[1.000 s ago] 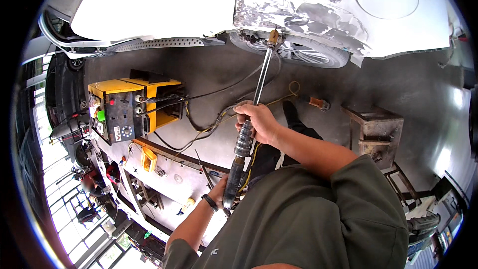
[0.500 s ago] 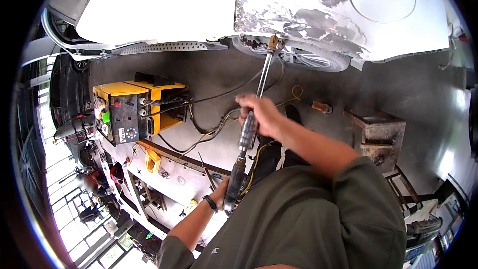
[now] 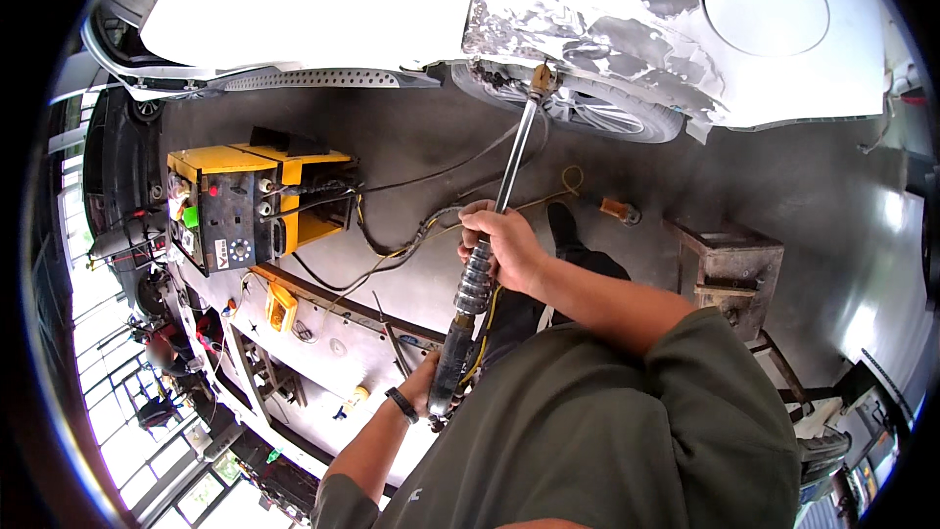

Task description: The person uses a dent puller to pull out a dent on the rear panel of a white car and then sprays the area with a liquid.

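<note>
A long slide hammer dent puller runs up and away from my waist: chrome rod, ribbed sliding weight and dark rear handle. My left hand is closed around the handle; its fingers are partly hidden. Closed at the weight's upper end is my right hand, with its fingers curled round the tool. The brassy head meets the lower edge of a white car's rear panel, scuffed to bare metal and filler above the wheel. The exact contact is too small to make out.
A yellow and black machine stands on the floor at left, its cables running toward the puller head. An orange-handled grinder-like tool lies on the floor. A worn metal stand is at right. Behind at left, a person is visible.
The sliding weight has moved down the rod toward me and now sits against the rear handle. My right hand, blurred before, has come down with it. The view has shifted slightly.
</note>
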The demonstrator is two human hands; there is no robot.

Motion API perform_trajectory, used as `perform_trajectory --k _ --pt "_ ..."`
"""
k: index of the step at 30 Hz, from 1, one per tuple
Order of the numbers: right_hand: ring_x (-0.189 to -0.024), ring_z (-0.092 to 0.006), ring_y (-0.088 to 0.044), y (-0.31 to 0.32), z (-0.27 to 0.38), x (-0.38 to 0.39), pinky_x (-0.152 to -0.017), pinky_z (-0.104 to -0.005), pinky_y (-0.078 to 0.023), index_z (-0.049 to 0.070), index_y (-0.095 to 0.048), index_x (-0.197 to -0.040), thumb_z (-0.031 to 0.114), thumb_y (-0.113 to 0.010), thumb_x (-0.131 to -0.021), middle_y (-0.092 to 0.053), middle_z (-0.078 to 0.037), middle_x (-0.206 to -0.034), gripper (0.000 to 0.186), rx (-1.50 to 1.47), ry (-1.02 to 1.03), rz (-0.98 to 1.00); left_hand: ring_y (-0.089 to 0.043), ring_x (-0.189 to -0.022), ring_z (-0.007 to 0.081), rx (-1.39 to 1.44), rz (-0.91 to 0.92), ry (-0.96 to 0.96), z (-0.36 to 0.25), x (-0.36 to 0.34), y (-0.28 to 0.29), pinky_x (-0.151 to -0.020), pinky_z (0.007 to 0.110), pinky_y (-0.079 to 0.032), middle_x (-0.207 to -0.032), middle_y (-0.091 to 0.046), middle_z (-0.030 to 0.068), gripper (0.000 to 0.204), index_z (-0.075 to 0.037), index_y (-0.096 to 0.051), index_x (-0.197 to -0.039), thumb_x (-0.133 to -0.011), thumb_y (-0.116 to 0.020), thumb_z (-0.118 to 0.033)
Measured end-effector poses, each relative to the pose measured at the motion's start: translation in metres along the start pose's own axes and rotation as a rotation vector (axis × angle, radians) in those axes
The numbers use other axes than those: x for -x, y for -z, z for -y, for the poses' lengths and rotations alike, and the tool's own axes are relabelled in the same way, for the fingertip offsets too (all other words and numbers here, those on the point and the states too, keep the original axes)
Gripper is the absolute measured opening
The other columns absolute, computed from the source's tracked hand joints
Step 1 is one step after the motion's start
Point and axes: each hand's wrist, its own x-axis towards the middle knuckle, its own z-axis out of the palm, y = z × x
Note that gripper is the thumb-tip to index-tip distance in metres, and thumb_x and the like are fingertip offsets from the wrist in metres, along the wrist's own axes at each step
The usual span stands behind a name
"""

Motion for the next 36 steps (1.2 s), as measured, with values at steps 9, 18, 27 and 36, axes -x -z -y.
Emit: perform_trajectory --k 9,18,27,36 --pt "-0.06 -0.0177 -0.059 0.018 0.06 -0.041 -0.051 -0.0317 -0.047 0.006 -0.059 -0.086 0.035 -0.062 -0.094 -0.06 -0.007 -0.07 0.031 0.087 0.182 -0.04 -0.067 -0.062 0.018 -0.014 -0.09 -0.065 0.002 0.001 -0.009 -0.051 0.031 -0.056 -0.086 -0.073 0.0087 0.059 -0.006 -0.066 -0.11 -0.104 -0.03 -0.053" --pt "-0.066 -0.0198 -0.061 0.007 -0.031 0.01 -0.06 -0.0346 -0.05 0.007 -0.06 -0.084 0.015 -0.065 -0.09 -0.059 -0.006 -0.074 0.01 0.018 -0.08 -0.144 -0.07 -0.07 0.0192 -0.129 -0.243 -0.012 0.008 -0.009 0.01 -0.059 0.033 -0.057 -0.093 -0.073 0.0076 0.058 -0.008 -0.065 -0.121 -0.104 -0.027 -0.048" --pt "-0.068 -0.0178 -0.06 0.004 0.001 -0.005 -0.07 -0.0348 -0.055 0.008 -0.061 -0.084 0.015 -0.064 -0.091 -0.058 -0.003 -0.073 0.011 0.072 -0.059 -0.088 -0.07 -0.068 0.02 -0.046 -0.142 -0.053 0.0 -0.023 0.006 -0.059 0.036 -0.059 -0.084 -0.071 0.0085 0.051 -0.01 -0.067 -0.107 -0.103 -0.035 -0.049" --pt "-0.068 -0.0158 -0.058 0.0 0.01 0.003 -0.071 -0.0343 -0.056 0.007 -0.06 -0.084 0.015 -0.064 -0.091 -0.056 -0.003 -0.074 0.011 0.094 -0.067 -0.087 -0.071 -0.064 0.0161 -0.002 -0.081 -0.097 0.002 -0.021 0.001 -0.051 0.028 -0.059 -0.086 -0.073 0.0059 0.051 -0.015 -0.064 -0.117 -0.099 -0.049 -0.06"
